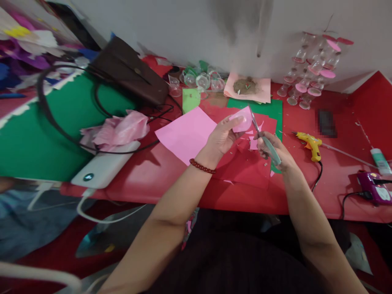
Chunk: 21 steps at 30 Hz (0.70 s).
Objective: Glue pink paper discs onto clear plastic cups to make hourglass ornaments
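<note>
My left hand (pixel 225 132) is closed on a small piece of pink paper (pixel 244 119), thumb pressed on its face. Something clear and round may lie over that piece, but I cannot make it out. In my right hand (pixel 272 149) is a pair of scissors (pixel 269 148) with grey-green handles, its blades at the right edge of the pink piece. Below the hands, pink scraps (pixel 253 143) lie on red paper sheets (pixel 241 171). A larger pink sheet (pixel 186 132) rests to the left of my left hand.
At right, a yellow glue gun (pixel 310 143) lies near a purple power box (pixel 374 188) and a white-green bottle (pixel 380 160). Clear plastic cups (pixel 202 79) and a hanging cup ornament (pixel 315 69) stand at the back. A brown bag (pixel 131 69) and white power bank (pixel 105 169) are left.
</note>
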{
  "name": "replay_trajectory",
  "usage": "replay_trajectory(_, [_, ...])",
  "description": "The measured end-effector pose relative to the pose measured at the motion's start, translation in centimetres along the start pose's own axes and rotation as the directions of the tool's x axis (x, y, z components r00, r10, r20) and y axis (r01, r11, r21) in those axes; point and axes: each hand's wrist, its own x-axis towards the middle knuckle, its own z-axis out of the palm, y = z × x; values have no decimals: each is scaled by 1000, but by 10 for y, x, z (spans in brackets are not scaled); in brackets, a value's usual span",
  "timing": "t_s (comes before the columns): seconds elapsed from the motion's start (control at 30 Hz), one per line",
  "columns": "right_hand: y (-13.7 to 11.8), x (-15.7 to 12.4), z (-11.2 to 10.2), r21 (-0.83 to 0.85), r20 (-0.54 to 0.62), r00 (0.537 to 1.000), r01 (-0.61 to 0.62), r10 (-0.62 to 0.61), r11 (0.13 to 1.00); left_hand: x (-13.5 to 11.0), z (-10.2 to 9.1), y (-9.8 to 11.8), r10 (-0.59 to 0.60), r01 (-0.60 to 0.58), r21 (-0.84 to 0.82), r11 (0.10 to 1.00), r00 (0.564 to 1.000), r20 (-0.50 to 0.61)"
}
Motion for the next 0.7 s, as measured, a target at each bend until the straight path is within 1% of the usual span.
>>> replay_trajectory(0.1, [0, 0, 0, 4, 11, 1000, 2, -2, 1000, 0, 1, 1, 3, -3, 2, 1000, 1000, -14])
replay_trajectory(0.27, [3, 2, 1, 20, -19, 999, -26, 27, 999, 1, 1, -2, 9, -8, 5, 1000, 1000, -22])
replay_trajectory(0.47, [2, 2, 1, 6, -30, 1000, -3, 3, 1000, 2, -1, -5, 14, -14, 9, 1000, 999, -35])
replay_trajectory(0.7, [1, 2, 1, 4, -54, 999, -9, 9, 1000, -1, 2, -2, 26, -26, -2, 1000, 998, -48])
